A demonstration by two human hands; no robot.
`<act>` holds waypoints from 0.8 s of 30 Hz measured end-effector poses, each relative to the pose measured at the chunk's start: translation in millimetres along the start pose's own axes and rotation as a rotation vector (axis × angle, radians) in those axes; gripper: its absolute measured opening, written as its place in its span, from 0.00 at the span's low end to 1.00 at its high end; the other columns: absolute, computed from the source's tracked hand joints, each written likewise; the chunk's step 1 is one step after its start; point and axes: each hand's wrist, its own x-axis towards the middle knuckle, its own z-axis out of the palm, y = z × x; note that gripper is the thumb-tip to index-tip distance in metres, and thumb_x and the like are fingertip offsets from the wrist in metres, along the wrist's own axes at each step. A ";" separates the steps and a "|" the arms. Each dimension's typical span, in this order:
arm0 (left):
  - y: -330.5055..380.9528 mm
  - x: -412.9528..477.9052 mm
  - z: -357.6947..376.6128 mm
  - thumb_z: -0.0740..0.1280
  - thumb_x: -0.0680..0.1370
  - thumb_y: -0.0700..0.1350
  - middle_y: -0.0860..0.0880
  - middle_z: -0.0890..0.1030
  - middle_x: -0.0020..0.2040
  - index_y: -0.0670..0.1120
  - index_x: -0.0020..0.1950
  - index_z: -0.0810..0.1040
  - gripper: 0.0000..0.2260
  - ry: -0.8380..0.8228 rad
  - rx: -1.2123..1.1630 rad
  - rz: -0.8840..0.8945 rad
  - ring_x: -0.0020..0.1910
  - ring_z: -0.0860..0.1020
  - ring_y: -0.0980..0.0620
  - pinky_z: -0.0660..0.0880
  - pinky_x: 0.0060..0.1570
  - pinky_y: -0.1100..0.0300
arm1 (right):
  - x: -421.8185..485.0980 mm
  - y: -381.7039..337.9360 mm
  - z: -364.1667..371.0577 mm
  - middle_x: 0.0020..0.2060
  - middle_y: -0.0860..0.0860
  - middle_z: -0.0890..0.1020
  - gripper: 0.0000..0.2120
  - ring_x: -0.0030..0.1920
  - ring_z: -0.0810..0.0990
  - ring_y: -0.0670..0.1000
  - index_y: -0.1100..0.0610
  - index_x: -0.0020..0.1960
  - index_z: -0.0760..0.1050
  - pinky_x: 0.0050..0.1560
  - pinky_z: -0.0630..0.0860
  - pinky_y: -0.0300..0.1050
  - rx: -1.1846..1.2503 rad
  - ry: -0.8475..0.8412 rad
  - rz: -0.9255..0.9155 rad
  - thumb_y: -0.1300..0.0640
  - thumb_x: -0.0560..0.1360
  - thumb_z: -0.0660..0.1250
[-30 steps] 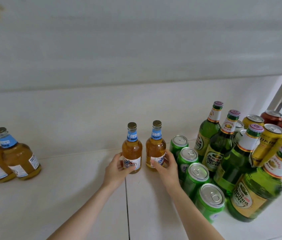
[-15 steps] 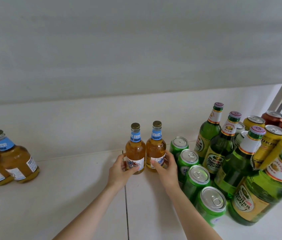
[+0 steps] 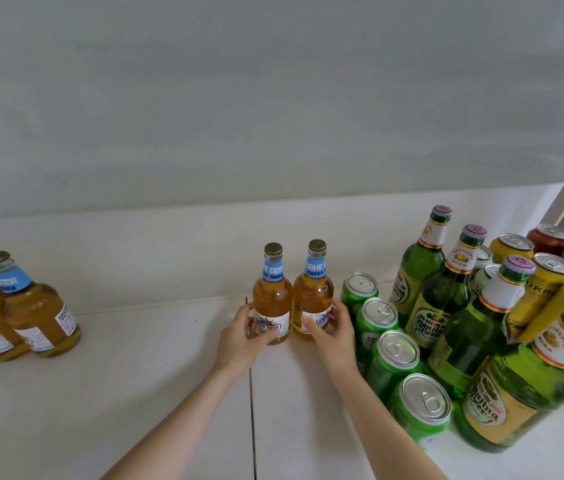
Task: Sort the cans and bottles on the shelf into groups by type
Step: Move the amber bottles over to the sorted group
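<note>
Two hands, both curled round bottles, forearms coming in from the bottom edge. Left hand (image 3: 239, 336) grips the lower body of the left amber bottle (image 3: 271, 299) with the thumb across the front label. Right hand (image 3: 334, 332) grips the right amber bottle (image 3: 313, 292) the same way, thumb on the label. Both bottles are mid-frame on the white shelf (image 3: 135, 375), side by side, just right of the shelf seam (image 3: 252, 393); touching or a hair apart, can't tell

Hidden / cut off:
- fingers behind both bottles are out of sight; the hands cover part of each label
- row of four green cans (image 3: 396, 355) just right of the right hand, the lower ones partly behind the forearm
- four green bottles (image 3: 460, 299) right of that row; pale cans behind them are mostly blocked
- yellow cans (image 3: 547, 282) and red cans (image 3: 550, 237) far right, some clipped by the frame
- spare amber pair (image 3: 36, 310) far left, well apart; the outer one is cut by the edge

Axis: held bottles upright, long axis vertical, caps up, blue neck labels toward the camera. Bottles at the frame edges look tilted; true lean or lens, can't tell
</note>
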 end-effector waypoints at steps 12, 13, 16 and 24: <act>-7.6 -30.3 -38.4 0.50 0.75 0.68 0.44 0.70 0.72 0.47 0.74 0.68 0.35 0.081 0.789 0.285 0.72 0.67 0.42 0.64 0.70 0.47 | -44.7 -13.3 2.0 0.62 0.43 0.75 0.34 0.64 0.73 0.46 0.48 0.71 0.64 0.61 0.73 0.45 -0.433 0.067 -0.042 0.46 0.70 0.75; -10.2 -33.9 -42.2 0.48 0.74 0.68 0.43 0.70 0.73 0.47 0.73 0.69 0.36 0.088 0.854 0.301 0.72 0.67 0.41 0.64 0.70 0.44 | -50.1 -12.2 1.6 0.67 0.46 0.72 0.37 0.67 0.70 0.49 0.48 0.73 0.61 0.64 0.72 0.51 -0.536 0.058 -0.055 0.44 0.70 0.73; -15.5 -47.5 -55.2 0.49 0.75 0.66 0.43 0.72 0.72 0.47 0.72 0.71 0.34 0.071 0.989 0.328 0.72 0.68 0.40 0.64 0.68 0.38 | -66.4 -12.7 1.2 0.75 0.50 0.63 0.40 0.74 0.61 0.55 0.51 0.77 0.55 0.70 0.64 0.57 -0.875 0.038 -0.129 0.43 0.72 0.69; -38.3 -94.9 -86.8 0.52 0.75 0.63 0.42 0.73 0.70 0.48 0.70 0.74 0.31 0.031 1.120 0.360 0.71 0.70 0.40 0.63 0.66 0.34 | -125.7 -10.6 9.9 0.73 0.55 0.69 0.38 0.70 0.70 0.60 0.55 0.75 0.63 0.65 0.68 0.62 -1.270 0.065 -0.236 0.37 0.71 0.57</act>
